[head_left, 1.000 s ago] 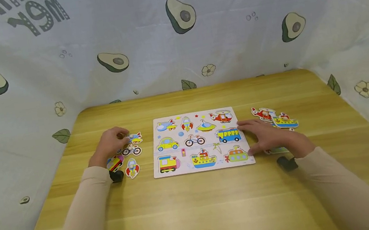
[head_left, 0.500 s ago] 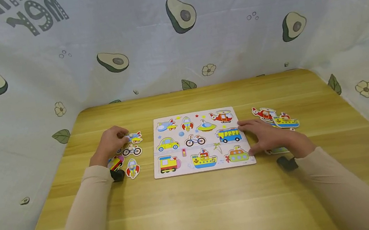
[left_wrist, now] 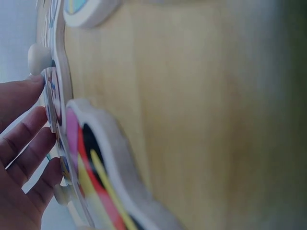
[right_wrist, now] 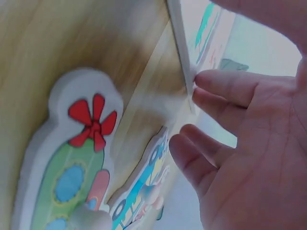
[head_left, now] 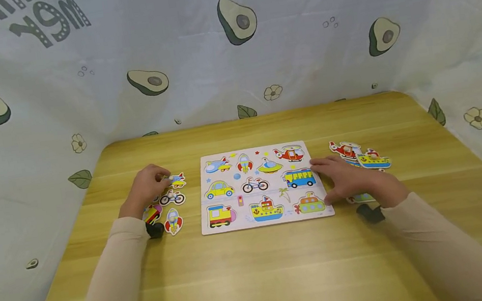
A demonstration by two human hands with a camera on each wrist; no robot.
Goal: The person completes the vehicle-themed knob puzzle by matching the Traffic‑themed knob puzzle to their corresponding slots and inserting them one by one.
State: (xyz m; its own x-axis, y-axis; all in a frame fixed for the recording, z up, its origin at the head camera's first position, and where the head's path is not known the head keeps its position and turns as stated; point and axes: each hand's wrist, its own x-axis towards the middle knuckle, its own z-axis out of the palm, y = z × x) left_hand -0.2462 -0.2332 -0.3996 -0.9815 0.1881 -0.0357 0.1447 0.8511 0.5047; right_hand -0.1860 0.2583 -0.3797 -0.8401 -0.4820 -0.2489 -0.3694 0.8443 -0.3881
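Note:
My left hand (head_left: 146, 187) rests over the puzzle pieces left of the board, thumb and index finger at the airplane piece (head_left: 178, 181). In the left wrist view the thumb tip is beside a white knob (left_wrist: 39, 58), with loosely extended fingers (left_wrist: 29, 124) beside the piece edges. The bicycle piece (head_left: 172, 197), rocket piece (head_left: 173, 221) and train piece (head_left: 153, 214) lie nearby. My right hand (head_left: 346, 177) lies at the right edge of the vehicle puzzle board (head_left: 242, 222), fingers spread and fingertips right at the edge (right_wrist: 181, 43).
Right of the board, the helicopter piece (head_left: 344, 149) and ship piece (head_left: 372, 158) overlap. Closer to the right wrist lie the submarine piece (right_wrist: 69, 177) and a bus piece (right_wrist: 136, 194). A printed avocado curtain (head_left: 187, 34) hangs behind the wooden table (head_left: 264, 281).
My left hand has shifted slightly to the right beside the airplane piece. The right hand keeps its place at the board's edge.

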